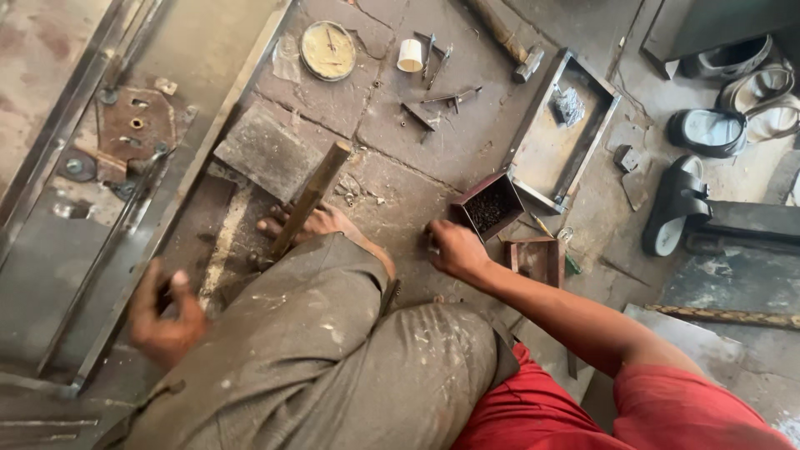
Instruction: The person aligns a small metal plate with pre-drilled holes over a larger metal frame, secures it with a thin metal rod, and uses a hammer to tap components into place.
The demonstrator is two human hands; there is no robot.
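The right hand [454,248] rests low on the stone floor [392,108], fingers curled inward at the knuckles; whether they pinch some small piece is hidden, so I cannot tell. Just beside it, toward one o'clock, stands a small square metal box [492,207] filled with dark bits, its open top facing up; a second, reddish box [536,258] sits just beside the hand at three o'clock. The dark-filled box is the thing nearest this hand, and the left hand is well apart from it. The left hand [165,312] is blurred at the lower left, at about eight o'clock from the right hand, across the bent knee in dusty trousers [317,358]; its fingers look curled with the thumb raised, but the blur hides whether it clamps anything. Between the two hands, a bare foot [312,223] presses on a long flat metal bar [312,198], whose long axis runs from about seven o'clock to one o'clock. Beyond the box, further toward one o'clock, lies a shallow rectangular metal tray [523,146], with a hammer [508,42] above it.
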